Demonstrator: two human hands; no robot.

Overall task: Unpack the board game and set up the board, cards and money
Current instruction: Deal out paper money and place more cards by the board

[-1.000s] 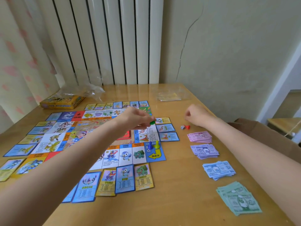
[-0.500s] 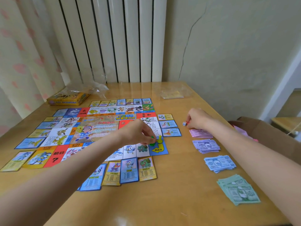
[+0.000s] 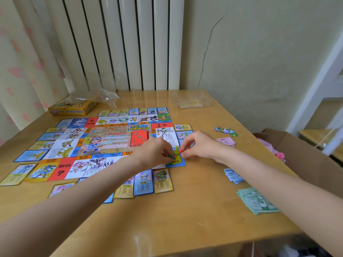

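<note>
Since a moment ago my right hand [image 3: 199, 145] has crossed to the board [image 3: 111, 141] corner, pinching a red pawn [image 3: 181, 150]; my left hand [image 3: 157, 153] pinches a green pawn [image 3: 169, 156] there, money [image 3: 258, 201] on the bench [image 3: 185, 219].

We've got soft, even daylight here, some glare on the table [image 3: 185, 210], wide-angle bending at the edges, and slightly blurry forearms up close.
</note>
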